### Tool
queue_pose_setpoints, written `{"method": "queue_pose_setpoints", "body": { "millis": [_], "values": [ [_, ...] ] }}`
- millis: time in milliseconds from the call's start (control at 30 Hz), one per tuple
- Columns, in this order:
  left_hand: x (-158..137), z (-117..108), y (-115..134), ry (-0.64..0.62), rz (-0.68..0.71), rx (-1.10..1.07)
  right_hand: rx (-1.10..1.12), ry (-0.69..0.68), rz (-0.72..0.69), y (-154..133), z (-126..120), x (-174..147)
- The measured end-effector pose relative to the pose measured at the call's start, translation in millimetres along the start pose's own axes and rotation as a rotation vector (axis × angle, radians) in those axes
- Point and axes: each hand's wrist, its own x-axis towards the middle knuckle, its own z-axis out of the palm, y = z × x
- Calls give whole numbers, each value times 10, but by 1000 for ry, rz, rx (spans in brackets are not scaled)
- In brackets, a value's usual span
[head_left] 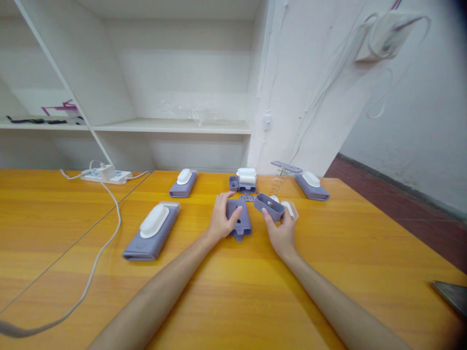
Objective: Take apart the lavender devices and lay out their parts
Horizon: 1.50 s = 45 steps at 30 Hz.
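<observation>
Forearms [328, 294] extended forward, converging. Left hand [221, 217] grasps case [243, 224] from its left side, thumb across top face. Right hand [282, 234] grips cup [272, 210], opening upward, thumb on near wall, just right of case.

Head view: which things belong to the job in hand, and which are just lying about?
Likely in the job:
purple case, touched by left hand
purple oval cup, in the right hand

Apparently lying about:
power strip
clear plastic
magenta item
</observation>
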Motion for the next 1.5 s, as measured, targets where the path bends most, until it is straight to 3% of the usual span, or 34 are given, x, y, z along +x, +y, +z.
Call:
{"method": "queue_pose_setpoints", "body": {
  "millis": [133,433,800,1133,1333,1500],
  "values": [
    [-20,-6,17,-58,71,30,43,-43,49,24,16,-21],
    [1,41,-1,-96,27,-1,29,-113,12,91,42,-64],
    [183,-6,-74,-220,-475,-742,9,-221,-196,25,8,-49],
    [147,86,-285,-109,-587,-988,-27,-277,-273,-18,11,-72],
    [241,-228,-580,203,-759,-1061,-131,-195,-353,8,-36,-94],
    [246,-324,-645,166,-749,-1042,-195,-101,-343,30,-20,-86]
  ]
}}
